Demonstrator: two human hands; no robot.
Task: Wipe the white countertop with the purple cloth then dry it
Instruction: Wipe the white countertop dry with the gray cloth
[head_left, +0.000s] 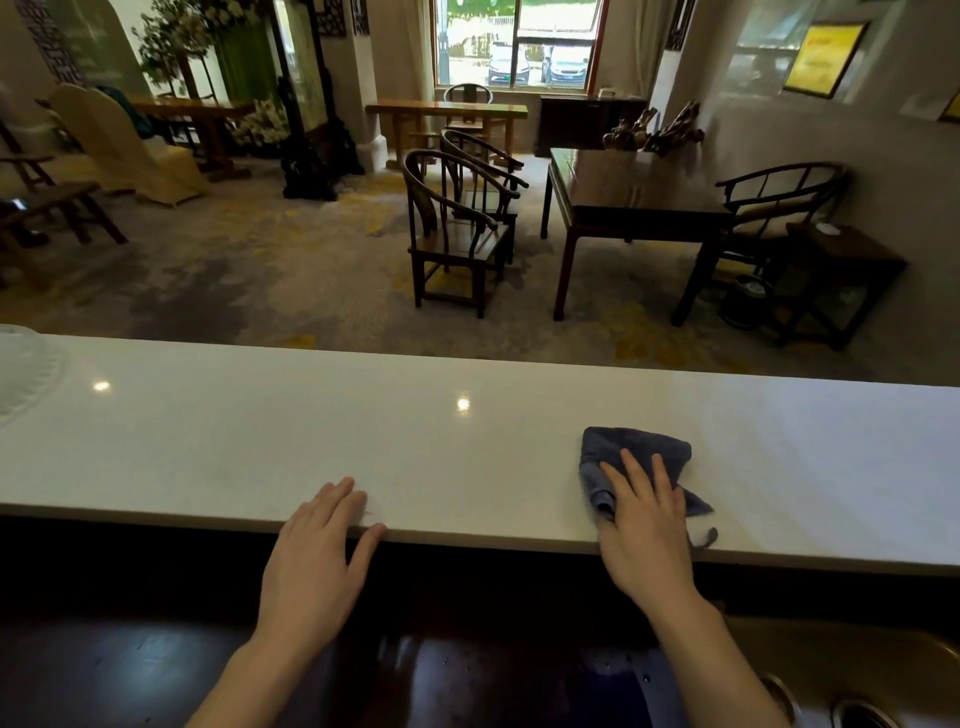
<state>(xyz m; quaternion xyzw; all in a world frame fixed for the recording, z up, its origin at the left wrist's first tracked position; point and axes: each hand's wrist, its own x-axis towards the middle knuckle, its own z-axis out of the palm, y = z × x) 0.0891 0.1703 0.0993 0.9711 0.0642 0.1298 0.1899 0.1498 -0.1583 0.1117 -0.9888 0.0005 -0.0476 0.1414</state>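
- The purple cloth (636, 460) is pressed flat onto the white countertop (363, 431), near its front edge, by the right hand (644, 525), fingers spread.
- The left hand (317, 551) is laid open on the edge, holding nothing.

The white countertop (467, 447) carries a crumpled purple cloth (631, 457) near its front edge.

Dark wooden chairs (457, 228), dark table (623, 197), window (517, 44) beyond.

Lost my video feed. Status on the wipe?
Right hand flat on purple cloth, near edge. Left hand bare on white countertop. Path clear.
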